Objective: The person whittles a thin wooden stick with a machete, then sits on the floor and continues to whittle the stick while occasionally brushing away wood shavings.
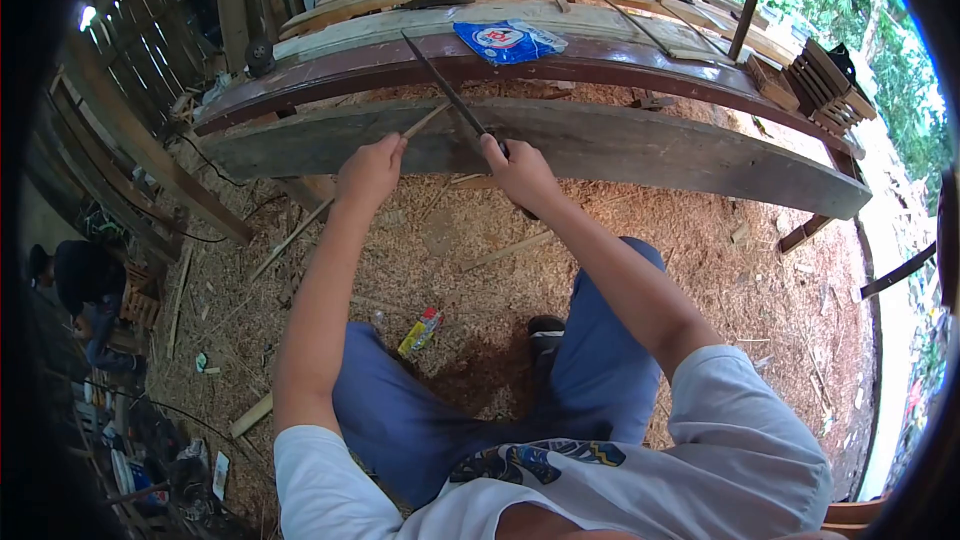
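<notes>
Head view: hands apart. Left hand (370,174) closed round a thin wooden stick (428,119), its far end at a long dark blade (446,87); contact unclear. Right hand (522,172) clamped on the blade's handle, tip pointing far left. Grey plank (640,143) just beyond both. Farther off, blue packet (508,41) on table (350,71). Wood shavings (700,270) cover floor.

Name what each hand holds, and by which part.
Right hand: a long knife, by its dark handle. Left hand: a thin stick, below its far tip.
</notes>
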The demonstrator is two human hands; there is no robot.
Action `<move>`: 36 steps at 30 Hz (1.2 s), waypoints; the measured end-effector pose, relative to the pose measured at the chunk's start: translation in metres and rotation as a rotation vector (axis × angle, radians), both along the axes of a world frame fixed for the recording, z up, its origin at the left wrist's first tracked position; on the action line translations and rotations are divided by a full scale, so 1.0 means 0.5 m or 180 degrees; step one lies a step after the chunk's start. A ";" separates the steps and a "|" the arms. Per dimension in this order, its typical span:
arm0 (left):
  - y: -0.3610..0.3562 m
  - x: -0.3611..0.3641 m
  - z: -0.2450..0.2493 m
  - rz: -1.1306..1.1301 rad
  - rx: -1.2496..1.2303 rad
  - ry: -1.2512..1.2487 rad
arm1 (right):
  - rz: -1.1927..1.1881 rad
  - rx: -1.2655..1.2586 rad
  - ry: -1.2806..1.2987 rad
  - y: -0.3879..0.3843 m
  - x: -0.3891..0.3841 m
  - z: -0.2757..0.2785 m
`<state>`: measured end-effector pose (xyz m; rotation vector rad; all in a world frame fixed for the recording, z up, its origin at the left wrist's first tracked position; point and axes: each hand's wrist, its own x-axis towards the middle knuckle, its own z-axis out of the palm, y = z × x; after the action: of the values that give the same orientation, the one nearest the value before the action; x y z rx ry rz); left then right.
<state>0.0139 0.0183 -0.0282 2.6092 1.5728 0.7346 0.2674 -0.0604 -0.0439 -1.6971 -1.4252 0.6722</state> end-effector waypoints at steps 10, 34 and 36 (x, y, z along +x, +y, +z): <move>0.000 -0.006 0.007 -0.0092 0.0002 -0.0053 | -0.0139 0.1175 0.0481 -0.002 -0.010 0.013; -0.012 0.005 0.007 0.0048 -0.0266 0.0085 | 0.0153 -0.0075 0.0492 -0.013 0.009 0.000; -0.009 0.006 0.009 0.0074 -0.0252 0.0098 | 0.0091 0.0095 0.0445 -0.015 0.008 0.011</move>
<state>0.0169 0.0137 -0.0237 2.5628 1.6080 0.6225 0.2715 -0.0679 -0.0385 -1.5777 -1.3571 0.7663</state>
